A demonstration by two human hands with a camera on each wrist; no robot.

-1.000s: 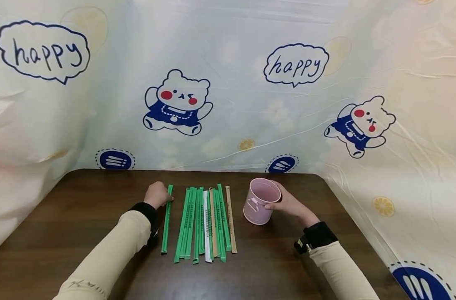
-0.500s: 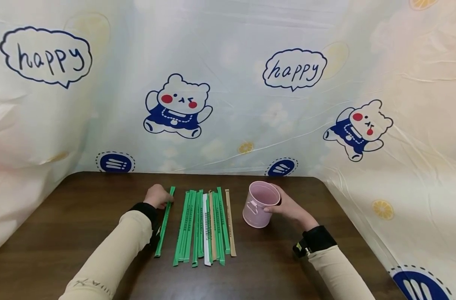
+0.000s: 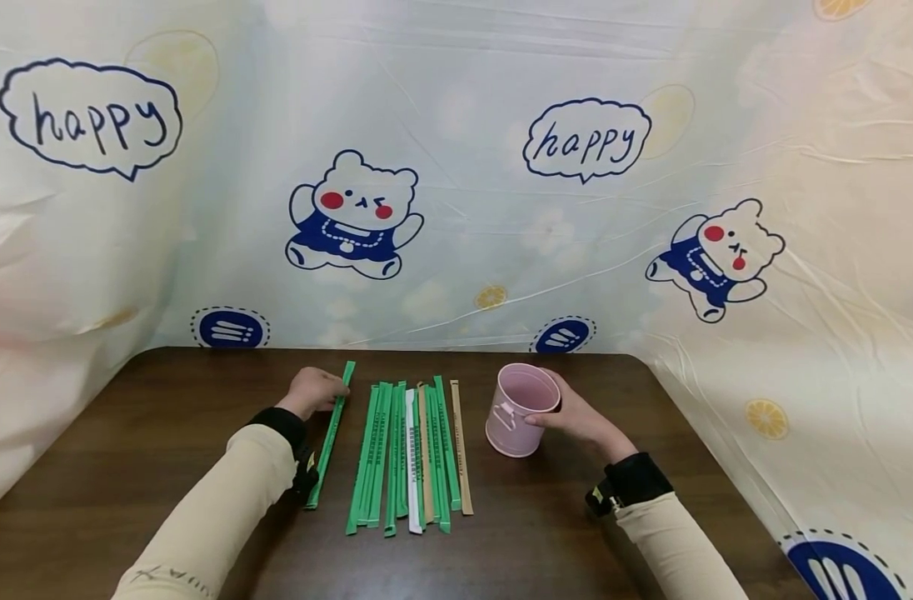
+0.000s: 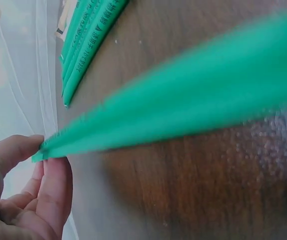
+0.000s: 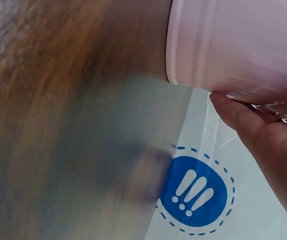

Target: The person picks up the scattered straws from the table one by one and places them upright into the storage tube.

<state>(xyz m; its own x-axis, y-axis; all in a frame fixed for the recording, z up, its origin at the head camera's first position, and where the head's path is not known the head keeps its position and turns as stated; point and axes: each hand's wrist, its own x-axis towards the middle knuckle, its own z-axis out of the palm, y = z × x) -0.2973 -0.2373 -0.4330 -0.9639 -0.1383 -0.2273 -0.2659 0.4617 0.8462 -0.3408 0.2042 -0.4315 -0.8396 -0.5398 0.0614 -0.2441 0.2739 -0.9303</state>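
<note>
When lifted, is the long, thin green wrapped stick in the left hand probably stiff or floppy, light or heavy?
The long, thin green wrapped stick is probably stiff: it looks straight though the left hand pinches it near one end. It is likely light for its length, being so slender.

A blurred green strip (image 4: 193,92) runs off the left wrist view. A pink bucket (image 3: 515,437) hides fingers of the right hand (image 3: 581,414).

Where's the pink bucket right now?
In the head view, the pink bucket is right of centre, between the rightmost tan strip and the right hand, which holds its side.
</note>
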